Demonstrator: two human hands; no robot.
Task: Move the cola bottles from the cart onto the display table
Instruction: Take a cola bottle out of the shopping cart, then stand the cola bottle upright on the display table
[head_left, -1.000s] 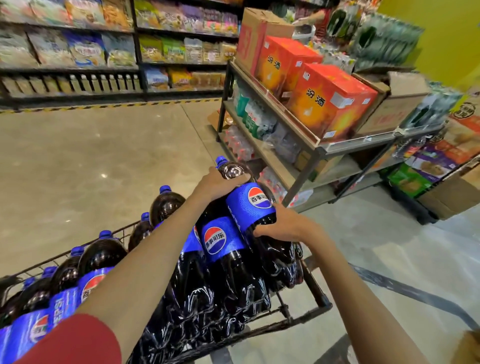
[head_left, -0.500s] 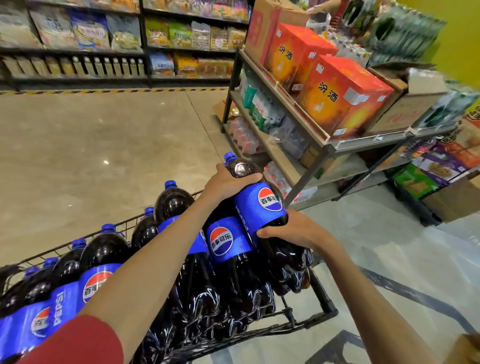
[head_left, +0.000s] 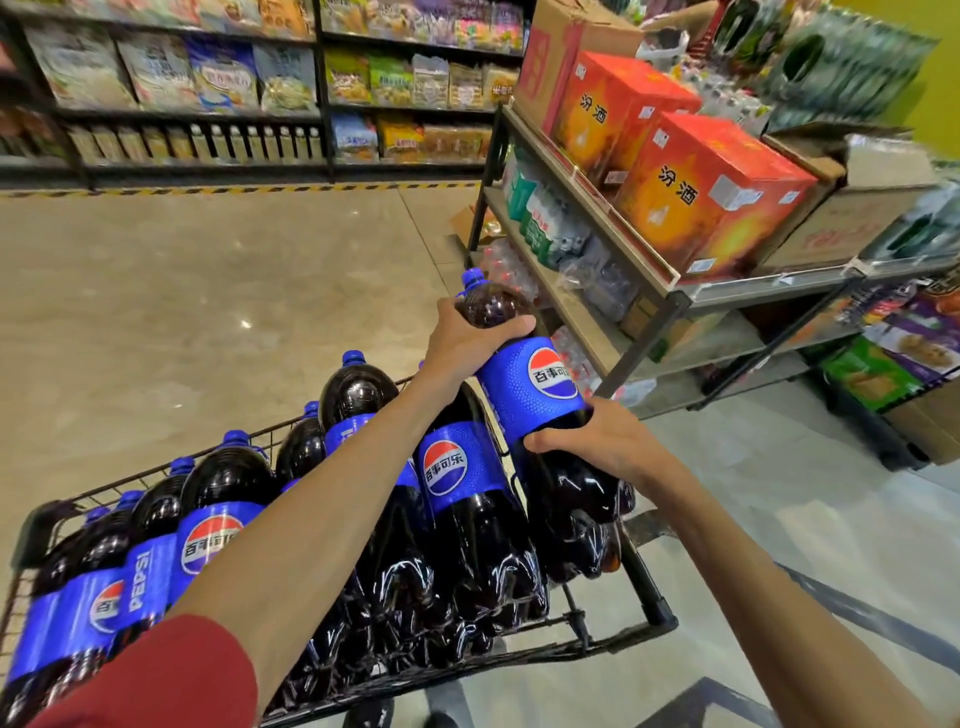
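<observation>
A red sleeve covered the left upper arm nearest the camera. Below it, a black wire cart stood on a glossy beige tiled floor, packed with large Pepsi cola bottles with blue caps and labels. At the cart's right end, one Pepsi bottle leaned away from the person. The left hand wrapped around its shoulder just under the cap, and the right hand gripped its body below the label. Just beyond stood a metal display rack carrying red cartons. Along the far wall ran dark shelves of snack bags.
</observation>
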